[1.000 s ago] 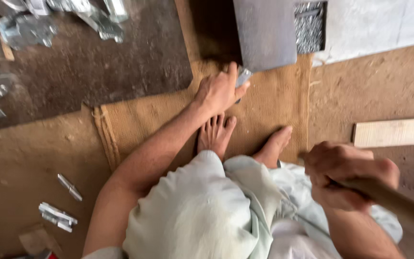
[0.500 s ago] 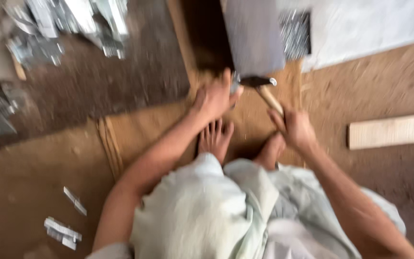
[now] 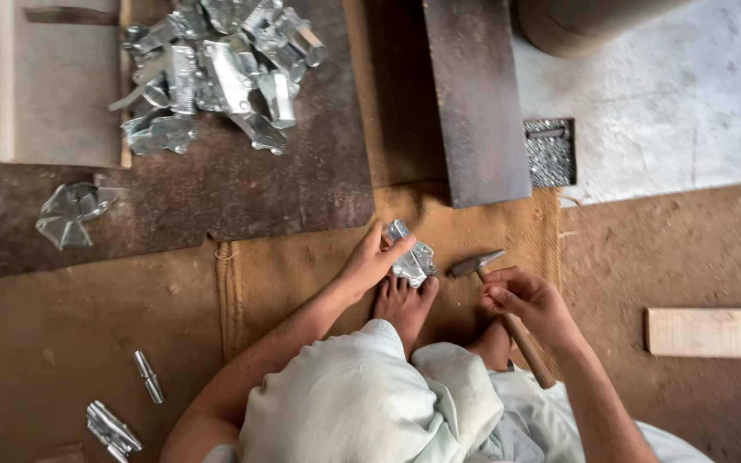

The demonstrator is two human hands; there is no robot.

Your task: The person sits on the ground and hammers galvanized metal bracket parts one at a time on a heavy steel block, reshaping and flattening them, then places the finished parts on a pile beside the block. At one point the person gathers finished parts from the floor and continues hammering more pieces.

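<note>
Person sits on the floor, bare foot (image 3: 403,302) planted on the tan burlap mat (image 3: 293,270). Left hand (image 3: 369,261) is closed on a small bent shiny sheet-metal piece (image 3: 411,260), fingers pinching it from the left and pressing it onto the mat just beyond the toes. Right hand (image 3: 532,300) is wrapped around the wooden handle of a small steel-headed hammer (image 3: 501,302); the head sits just right of the metal piece, near it but not touching.

Far left: heap of similar shiny bent metal parts (image 3: 220,64) on a dark rusty steel sheet (image 3: 216,193), pale wooden board (image 3: 53,86) beside the heap. One loose crumpled part (image 3: 70,210) sits left on the same sheet. Dark flat steel plate (image 3: 476,99) lies far centre, with a small tray of nails (image 3: 549,153) at its right edge. Light wood plank (image 3: 713,333) at right, well apart from the hands. Two small metal pieces (image 3: 130,403) lie on the dirt floor, near left.
</note>
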